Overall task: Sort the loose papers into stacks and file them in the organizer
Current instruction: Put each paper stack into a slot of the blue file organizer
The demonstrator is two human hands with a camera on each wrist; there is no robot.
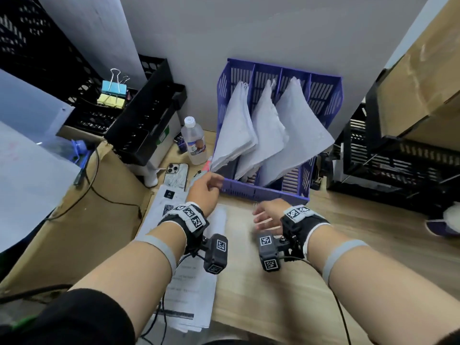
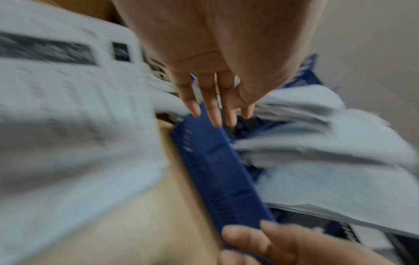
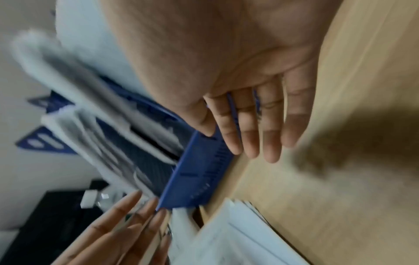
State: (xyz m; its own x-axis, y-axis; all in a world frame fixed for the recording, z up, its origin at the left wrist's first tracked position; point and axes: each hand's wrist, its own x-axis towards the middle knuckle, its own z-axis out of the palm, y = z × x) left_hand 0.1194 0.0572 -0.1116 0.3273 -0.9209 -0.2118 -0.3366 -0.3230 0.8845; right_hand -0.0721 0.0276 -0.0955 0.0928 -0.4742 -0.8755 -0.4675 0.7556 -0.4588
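Note:
A purple-blue slotted organizer (image 1: 321, 90) stands against the back wall, with three stacks of white paper (image 1: 271, 128) leaning out of its left three slots. My left hand (image 1: 207, 186) hovers at the organizer's front left corner, fingers straight and holding nothing. My right hand (image 1: 265, 216) hovers just in front of the low front wall (image 2: 217, 172), fingers extended, empty. Both wrist views are blurred; the left hand (image 2: 215, 107) and right hand (image 3: 247, 136) show straight fingers near the blue front wall (image 3: 199, 179). A printed sheet pile (image 1: 191, 290) lies on the wooden desk (image 1: 273, 295) under my left forearm.
A phone (image 1: 176, 175) and a water bottle (image 1: 194, 140) sit left of the organizer. Black crates (image 1: 146, 120) with binder clips (image 1: 112, 94) stand at left, more black trays (image 1: 398, 158) at right. A cardboard box (image 1: 82, 220) borders the desk's left side.

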